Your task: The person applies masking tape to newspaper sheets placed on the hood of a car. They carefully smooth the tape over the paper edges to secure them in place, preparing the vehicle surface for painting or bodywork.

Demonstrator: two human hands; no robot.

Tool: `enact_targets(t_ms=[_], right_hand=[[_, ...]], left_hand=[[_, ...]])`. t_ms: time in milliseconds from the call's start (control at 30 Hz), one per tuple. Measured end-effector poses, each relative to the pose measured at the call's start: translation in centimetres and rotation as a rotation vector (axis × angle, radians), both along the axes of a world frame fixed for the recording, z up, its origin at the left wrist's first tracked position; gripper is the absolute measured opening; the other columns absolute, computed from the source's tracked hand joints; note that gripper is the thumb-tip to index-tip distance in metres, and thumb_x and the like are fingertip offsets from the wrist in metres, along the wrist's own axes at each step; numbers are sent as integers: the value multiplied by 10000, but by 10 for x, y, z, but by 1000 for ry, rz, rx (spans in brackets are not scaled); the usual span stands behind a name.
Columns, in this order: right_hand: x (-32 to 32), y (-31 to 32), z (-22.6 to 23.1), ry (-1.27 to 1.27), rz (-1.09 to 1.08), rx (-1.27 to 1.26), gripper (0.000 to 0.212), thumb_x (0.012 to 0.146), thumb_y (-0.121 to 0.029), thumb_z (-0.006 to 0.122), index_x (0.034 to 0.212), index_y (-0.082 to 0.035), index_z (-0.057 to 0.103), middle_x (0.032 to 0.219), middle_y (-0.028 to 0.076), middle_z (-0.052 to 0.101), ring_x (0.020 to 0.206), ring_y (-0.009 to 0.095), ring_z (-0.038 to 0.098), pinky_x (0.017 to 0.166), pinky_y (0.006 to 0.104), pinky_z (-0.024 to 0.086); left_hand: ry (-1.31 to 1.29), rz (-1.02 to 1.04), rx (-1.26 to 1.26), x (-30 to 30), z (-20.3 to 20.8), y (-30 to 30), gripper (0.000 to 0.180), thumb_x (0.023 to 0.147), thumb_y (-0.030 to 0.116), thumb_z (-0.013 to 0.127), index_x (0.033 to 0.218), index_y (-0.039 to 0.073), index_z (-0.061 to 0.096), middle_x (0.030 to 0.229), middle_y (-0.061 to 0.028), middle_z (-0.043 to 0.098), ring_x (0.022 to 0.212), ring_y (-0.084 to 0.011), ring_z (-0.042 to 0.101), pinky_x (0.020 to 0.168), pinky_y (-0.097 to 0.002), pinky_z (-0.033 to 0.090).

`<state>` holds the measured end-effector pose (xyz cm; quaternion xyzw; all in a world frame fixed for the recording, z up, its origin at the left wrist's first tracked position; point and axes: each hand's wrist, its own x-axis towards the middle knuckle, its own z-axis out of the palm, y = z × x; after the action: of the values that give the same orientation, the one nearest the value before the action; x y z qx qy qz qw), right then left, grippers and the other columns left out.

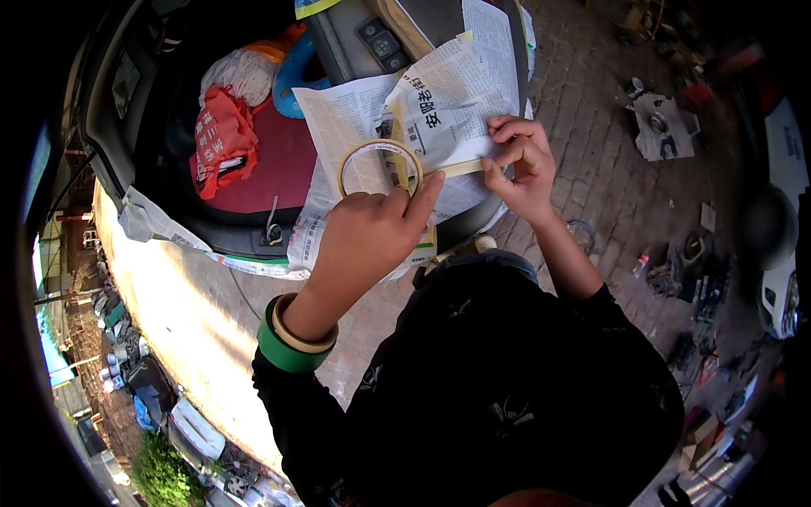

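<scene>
My left hand (367,226) is closed on a nearly used-up roll of masking tape (345,166), with its index finger stretched toward the paper. From the roll a pale strip of tape (463,166) runs right along the lower edge of a newspaper sheet (456,110). At the strip's far end the thumb and fingers of my right hand (525,165) are pinched together. Around my left wrist sit a green tape roll (287,348) and a beige tape roll (297,338). More newspaper (334,118) lies under the roll, over the car's rear corner.
Inside the open car boot are a red bag (226,139), a white bundle (241,76) and a blue ring (291,84). Newspaper (156,221) also covers the boot's lower left edge. Brick paving (583,127) spreads to the right, with scattered parts and a flattened sheet (663,127).
</scene>
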<state>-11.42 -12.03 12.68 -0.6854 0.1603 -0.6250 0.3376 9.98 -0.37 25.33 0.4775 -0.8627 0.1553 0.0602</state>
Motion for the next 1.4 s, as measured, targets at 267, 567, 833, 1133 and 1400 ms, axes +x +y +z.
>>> enact_targets(t_ms=[267,567,833,1133,1400], right_hand=[[0,-1,-1,39,-66,-16,202,793,43,790,766,-47,612,1144,108,541,1166,283,581,1008,409,476],[-14,5,-6,258,-526,87,412,703,-214,941,751,-81,554,1109,81,533,1114,262,479,968,377,399],[-44,16,-8,61,-591,237,272,831,-75,804,837,-47,533,963,89,574,919,263,555,864,365,451],[17,42,-11,615,-237,-342,699,925,-403,672,1478,-12,500,1522,140,510,1417,338,469,1160,469,325],[19,39,-27,650,-324,-410,757,924,-489,643,1496,-22,478,1540,142,491,1435,330,433,1200,488,236]], left_hand=[[-37,40,7,-10,2,0,609,750,76,691,1357,112,658,614,6,432,475,-120,516,461,-284,416],[-98,25,36,-8,-1,1,655,742,67,683,1394,94,629,601,4,435,466,-121,499,455,-287,411],[-76,38,49,-7,-6,3,663,755,64,680,1414,73,607,598,3,440,463,-120,495,453,-293,418],[-42,24,100,-3,-2,6,656,785,96,694,1429,46,580,618,1,479,490,-128,545,487,-283,463],[-64,-23,7,33,13,16,509,805,153,716,1311,117,674,618,4,510,509,-145,556,512,-276,489]])
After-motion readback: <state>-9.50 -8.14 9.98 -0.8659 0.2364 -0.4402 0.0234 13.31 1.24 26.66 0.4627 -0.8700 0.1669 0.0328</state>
